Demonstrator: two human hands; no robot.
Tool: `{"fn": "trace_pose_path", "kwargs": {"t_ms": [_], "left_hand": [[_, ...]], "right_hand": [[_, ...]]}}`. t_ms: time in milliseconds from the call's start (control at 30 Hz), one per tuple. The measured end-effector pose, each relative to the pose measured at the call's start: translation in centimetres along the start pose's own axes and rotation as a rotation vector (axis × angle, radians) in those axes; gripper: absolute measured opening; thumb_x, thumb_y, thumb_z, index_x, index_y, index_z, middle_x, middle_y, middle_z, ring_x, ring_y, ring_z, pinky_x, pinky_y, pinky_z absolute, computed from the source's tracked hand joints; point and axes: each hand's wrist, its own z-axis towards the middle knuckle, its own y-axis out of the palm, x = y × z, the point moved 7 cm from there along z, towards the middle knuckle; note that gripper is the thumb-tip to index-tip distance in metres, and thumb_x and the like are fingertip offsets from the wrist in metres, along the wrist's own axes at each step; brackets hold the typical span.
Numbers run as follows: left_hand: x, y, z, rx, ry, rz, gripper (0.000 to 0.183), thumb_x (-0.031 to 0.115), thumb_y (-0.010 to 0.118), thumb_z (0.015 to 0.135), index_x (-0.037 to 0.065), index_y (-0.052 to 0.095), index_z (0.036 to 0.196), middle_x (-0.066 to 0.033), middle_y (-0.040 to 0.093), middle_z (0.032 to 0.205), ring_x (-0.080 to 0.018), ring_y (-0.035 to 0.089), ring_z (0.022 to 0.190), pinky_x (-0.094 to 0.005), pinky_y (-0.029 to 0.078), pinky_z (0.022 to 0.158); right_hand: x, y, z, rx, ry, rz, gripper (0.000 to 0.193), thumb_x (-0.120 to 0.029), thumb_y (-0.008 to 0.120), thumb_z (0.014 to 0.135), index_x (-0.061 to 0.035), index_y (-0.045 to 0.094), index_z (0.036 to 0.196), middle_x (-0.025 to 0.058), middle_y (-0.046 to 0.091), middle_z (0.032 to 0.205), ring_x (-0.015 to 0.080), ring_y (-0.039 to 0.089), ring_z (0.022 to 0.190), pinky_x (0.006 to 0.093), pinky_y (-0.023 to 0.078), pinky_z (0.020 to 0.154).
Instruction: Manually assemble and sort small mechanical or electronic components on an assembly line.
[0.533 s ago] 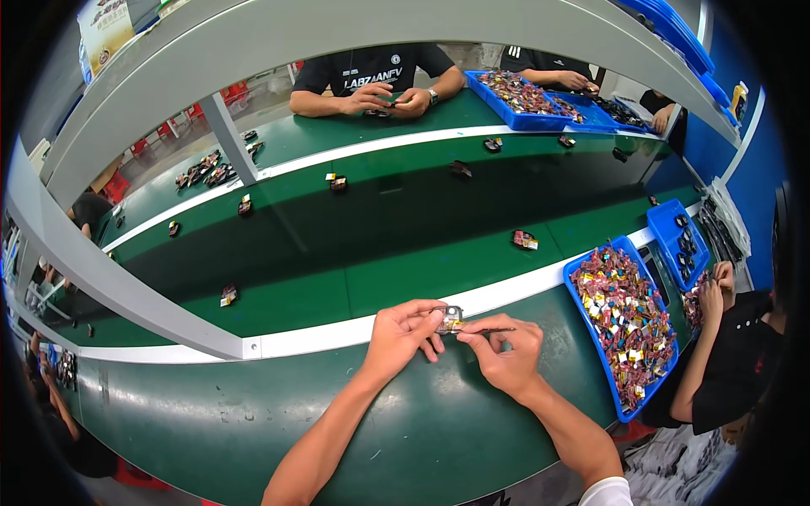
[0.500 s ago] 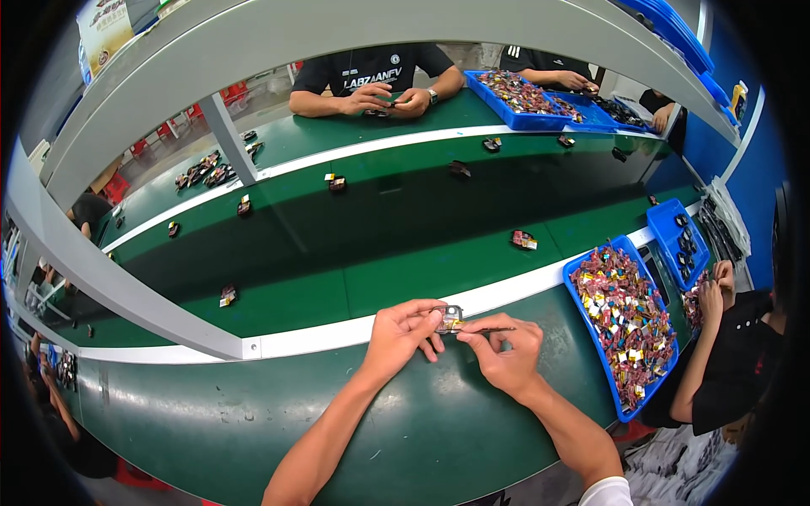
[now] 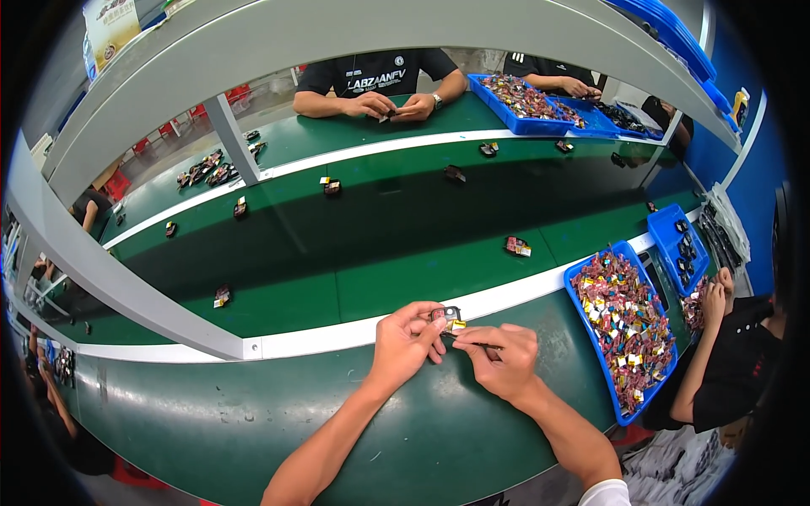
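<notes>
My left hand [image 3: 400,344] pinches a small black plastic housing [image 3: 450,313] between thumb and fingers, above the near edge of the green belt. A small yellow-and-white piece shows at the housing's lower side. In my right hand [image 3: 509,361] is a dark slim tool [image 3: 479,343], held between thumb and forefinger. Its tip reaches the lower edge of the housing; whether it touches is too small to tell. Right of that hand stands a blue tray [image 3: 580,314] heaped with small reddish parts bearing white and yellow labels.
The green conveyor belt [image 3: 371,287] carries spaced-out small units, one unit [image 3: 517,246] beyond my hands. A grey post [image 3: 126,287] slants down at left. A smaller blue tray [image 3: 666,221] holds black parts. Co-workers sit across the belt and at right, one with hands [image 3: 717,295] near my tray.
The units on the belt have shifted slightly left. My right hand and its tool have moved a little left and down against the housing; my left hand keeps its hold.
</notes>
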Motion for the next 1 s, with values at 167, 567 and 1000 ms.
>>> {"fn": "trace_pose_path", "kwargs": {"t_ms": [167,567,1000], "left_hand": [[0.1,0.1,-0.1,0.041,0.01,0.048,0.021,0.004,0.065,0.096,-0.008,0.064,0.113,-0.0107,0.071,0.075,-0.0123,0.065,0.059,-0.0263,0.054,0.05],[0.2,0.2,-0.2,0.079,-0.004,0.092,0.016,0.001,0.066,0.093,-0.007,0.065,0.106,-0.0106,0.07,0.079,-0.0131,0.066,0.057,-0.0264,0.054,0.048],[0.3,0.3,-0.2,0.117,-0.026,0.15,0.013,0.008,0.066,0.095,-0.005,0.063,0.098,-0.0089,0.068,0.081,-0.0111,0.062,0.051,-0.0261,0.048,0.041]], "right_hand": [[0.1,0.1,-0.2,-0.002,-0.009,-0.006,0.013,0.001,0.08,0.074,-0.0098,0.074,0.079,0.0023,0.078,0.081,0.0075,0.045,0.04,0.0243,0.032,0.045],[-0.2,0.3,-0.1,-0.064,-0.044,-0.029,0.015,0.002,0.08,0.073,-0.009,0.073,0.081,0.0009,0.076,0.077,0.0133,0.063,0.05,0.0259,0.036,0.045],[-0.1,0.5,-0.3,-0.055,-0.035,-0.005,0.015,0.002,0.079,0.074,-0.0103,0.074,0.08,0.0003,0.077,0.078,0.0097,0.059,0.047,0.0259,0.031,0.045]]}}
